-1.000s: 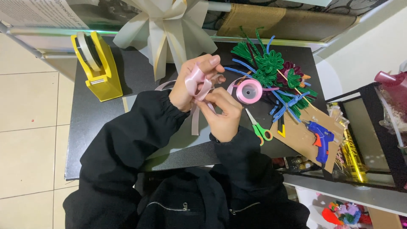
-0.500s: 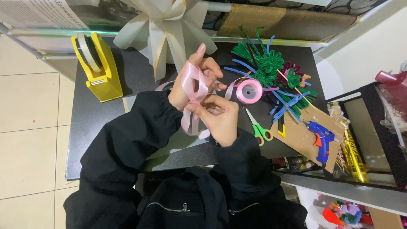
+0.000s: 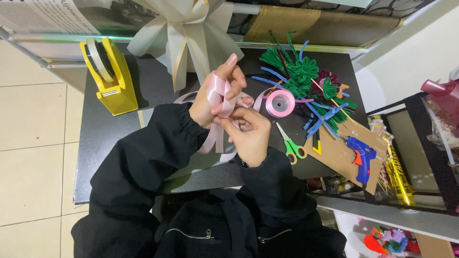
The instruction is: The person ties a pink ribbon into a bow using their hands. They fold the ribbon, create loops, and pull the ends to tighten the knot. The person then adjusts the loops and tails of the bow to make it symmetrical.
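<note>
Setting: a small craft or gift-decorating workspace — likely a shop corner. Evidence on the dark table (image 3: 110, 143): yellow tape dispenser (image 3: 107, 76) far left, pink ribbon spool (image 3: 280, 103), pipe-cleaner flowers (image 3: 306, 79), green scissors (image 3: 290, 143), blue glue gun (image 3: 359, 154) right — cream bow (image 3: 184, 28) far.
</note>
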